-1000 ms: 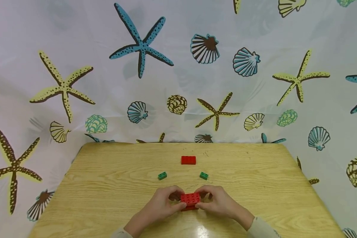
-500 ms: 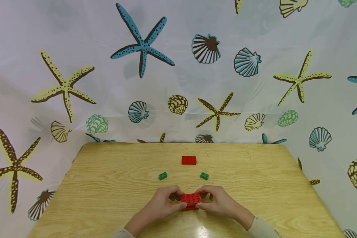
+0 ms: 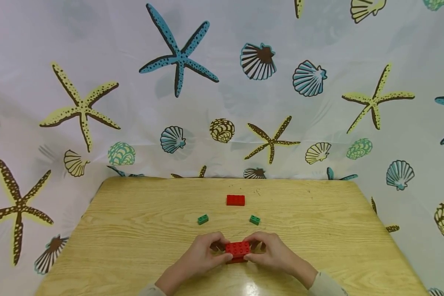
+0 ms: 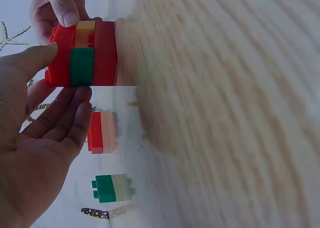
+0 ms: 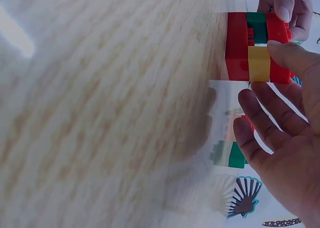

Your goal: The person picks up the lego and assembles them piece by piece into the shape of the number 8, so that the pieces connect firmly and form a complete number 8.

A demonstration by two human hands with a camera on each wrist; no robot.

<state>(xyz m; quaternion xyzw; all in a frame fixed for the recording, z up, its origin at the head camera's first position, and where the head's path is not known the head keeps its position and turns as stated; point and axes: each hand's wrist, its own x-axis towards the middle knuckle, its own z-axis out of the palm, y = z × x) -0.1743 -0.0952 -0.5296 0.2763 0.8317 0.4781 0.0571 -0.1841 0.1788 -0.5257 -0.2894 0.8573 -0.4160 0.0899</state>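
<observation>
Nothing's really changed over the last second: both hands stay parked on the brick stack (image 3: 237, 250) at the near middle of the table (image 3: 133, 246), so it looks like the top red brick is being pressed down, not moved. Left hand (image 3: 203, 257) and right hand (image 3: 274, 254) each pinch an end between thumb and fingers. 1 red brick (image 3: 235, 200) and 2 green bricks (image 3: 202, 219) (image 3: 254, 220) lie untouched farther back.

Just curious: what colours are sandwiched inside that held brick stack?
Green and yellow, between red bricks in the brick stack; left wrist view shows it best.
</observation>
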